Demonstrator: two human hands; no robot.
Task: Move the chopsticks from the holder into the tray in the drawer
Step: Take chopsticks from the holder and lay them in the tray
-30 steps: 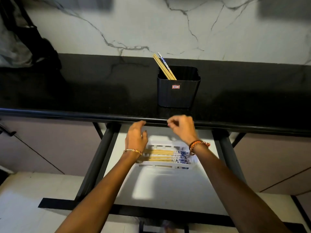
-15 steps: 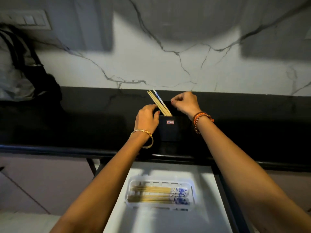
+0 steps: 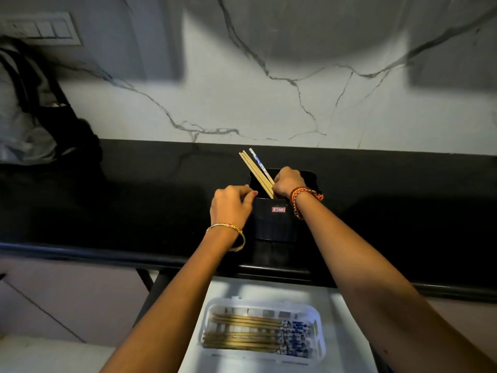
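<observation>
A black holder (image 3: 274,222) stands on the dark counter (image 3: 134,197). A few chopsticks (image 3: 254,170) lean out of its left side, mostly wooden, one with a blue-and-white end. My right hand (image 3: 286,183) is curled round their lower part at the holder's mouth. At the holder's upper left corner my left hand (image 3: 231,205) grips the rim, thumb on the front edge. Below the counter edge, the open white drawer (image 3: 338,351) holds a white tray (image 3: 263,301) with several chopsticks (image 3: 242,332) lying side by side.
A dark bag (image 3: 35,117) sits at the counter's far left against the marble wall. A switch panel (image 3: 40,29) is on the wall above it. Dark drawer rails flank the drawer.
Both hands rose from the drawer to the holder. The right hand then dropped into the holder's mouth and closed round the chopsticks, while the left hand settled on the holder's rim.
</observation>
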